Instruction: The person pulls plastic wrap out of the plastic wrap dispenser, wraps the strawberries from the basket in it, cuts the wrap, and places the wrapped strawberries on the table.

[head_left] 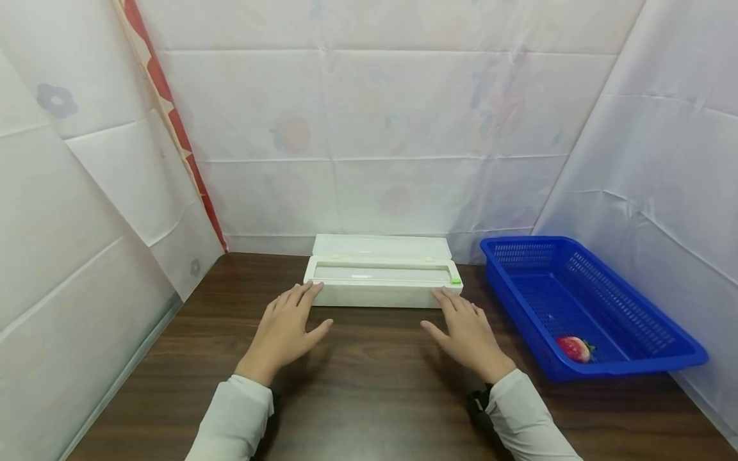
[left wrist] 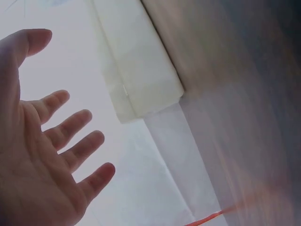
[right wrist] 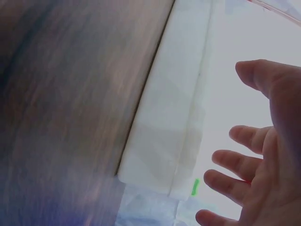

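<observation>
A long white box (head_left: 377,296), like a cling film dispenser, lies crosswise on the table with its lid (head_left: 383,246) raised at the back. A small bright green piece (head_left: 455,280) sits at the right end of its top. My left hand (head_left: 284,330) reaches toward the box's front left corner, fingers extended and spread, thumb pointing inward. On the other side my right hand (head_left: 468,333) mirrors it, fingertips at the front right corner. Both palms (left wrist: 40,165) face the wrist cameras with nothing in them. Part of the box's front side (right wrist: 160,117) shows in the right wrist view.
A blue plastic basket (head_left: 519,333) stands on the right of the brown wooden table (head_left: 369,397). Inside it lies a red, strawberry-like item (head_left: 573,349) with green leaves. White sheeting (head_left: 375,128) hangs behind and at both sides, with a red-edged strip (head_left: 173,121) at left.
</observation>
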